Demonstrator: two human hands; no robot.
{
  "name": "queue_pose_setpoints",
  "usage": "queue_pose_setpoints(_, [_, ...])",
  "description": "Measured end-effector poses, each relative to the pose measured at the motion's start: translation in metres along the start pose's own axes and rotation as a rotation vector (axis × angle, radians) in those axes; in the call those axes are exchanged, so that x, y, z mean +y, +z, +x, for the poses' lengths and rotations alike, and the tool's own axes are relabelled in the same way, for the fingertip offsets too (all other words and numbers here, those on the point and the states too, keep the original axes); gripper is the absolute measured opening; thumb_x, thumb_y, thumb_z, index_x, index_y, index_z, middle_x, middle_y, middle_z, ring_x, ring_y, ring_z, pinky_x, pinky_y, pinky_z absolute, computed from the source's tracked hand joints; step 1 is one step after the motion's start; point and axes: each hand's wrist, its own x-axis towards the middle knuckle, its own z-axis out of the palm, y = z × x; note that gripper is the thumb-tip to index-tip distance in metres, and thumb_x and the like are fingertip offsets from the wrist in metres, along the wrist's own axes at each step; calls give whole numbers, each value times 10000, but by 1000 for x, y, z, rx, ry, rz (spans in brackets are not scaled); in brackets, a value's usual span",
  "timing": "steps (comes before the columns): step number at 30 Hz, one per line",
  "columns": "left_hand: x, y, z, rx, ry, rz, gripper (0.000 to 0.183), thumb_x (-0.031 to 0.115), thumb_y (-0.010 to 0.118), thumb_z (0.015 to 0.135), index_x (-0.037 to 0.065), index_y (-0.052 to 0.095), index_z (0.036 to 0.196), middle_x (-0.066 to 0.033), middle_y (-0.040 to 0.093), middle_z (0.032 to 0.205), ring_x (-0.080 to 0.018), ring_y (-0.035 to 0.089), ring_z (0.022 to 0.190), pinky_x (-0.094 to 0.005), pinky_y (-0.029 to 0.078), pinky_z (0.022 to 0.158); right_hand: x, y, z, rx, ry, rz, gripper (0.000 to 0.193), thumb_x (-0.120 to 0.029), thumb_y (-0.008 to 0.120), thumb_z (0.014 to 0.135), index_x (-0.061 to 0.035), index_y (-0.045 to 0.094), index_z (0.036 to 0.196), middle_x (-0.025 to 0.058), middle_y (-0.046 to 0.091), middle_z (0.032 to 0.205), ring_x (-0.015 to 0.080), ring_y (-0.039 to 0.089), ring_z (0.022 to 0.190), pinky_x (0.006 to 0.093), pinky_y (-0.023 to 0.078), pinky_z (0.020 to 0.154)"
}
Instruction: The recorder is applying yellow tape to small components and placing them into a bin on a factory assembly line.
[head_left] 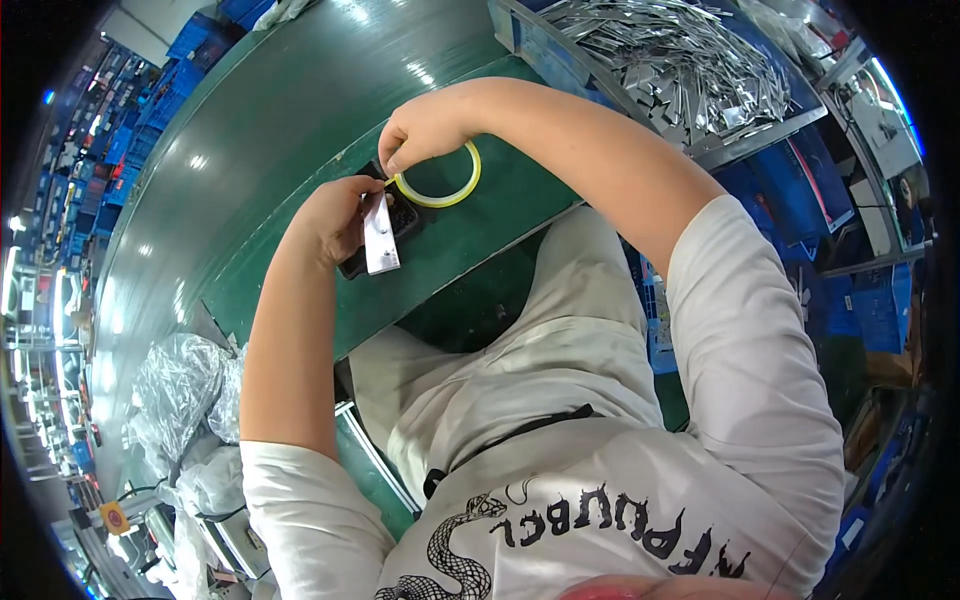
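Observation:
My left hand (332,217) is closed, its thumb and fingers gripping the upper end of a flat, shiny silver metal plate (382,242). Small dark holes show near the plate's lower end. Just above it my right hand (428,132) bends down in a pinch, fingertips at a short yellow strip that reaches from a roll of yellow tape (437,203). The roll is a thin ring resting on the green table beside the plate. Beneath the plate sits a black tray (407,222) with small contents that I cannot make out. Both sets of fingertips nearly touch.
A large bin (560,50) heaped with thin silver metal pieces (690,75) stands at the far right. The green table (470,235) ends close to my legs. Clear plastic bags (180,385) lie at the left. Blue crates (165,105) line the far left.

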Motion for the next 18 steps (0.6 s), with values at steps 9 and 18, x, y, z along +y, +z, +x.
queue_pose_setpoints(9, [2,-7,13,-43,-66,65,152,108,537,908,-39,539,947,-116,622,786,-200,629,640,-324,550,584,23,6,17,-123,132,386,291,-357,608,918,-129,674,1086,-58,438,682,97,368,609,279,339,555])
queue_pose_setpoints(18, [0,14,8,63,-59,5,225,175,474,945,-5,562,841,-80,608,657,-179,559,443,-296,467,351,34,9,14,-126,119,454,279,-331,607,920,-109,673,1075,-64,438,661,86,371,585,268,329,541])
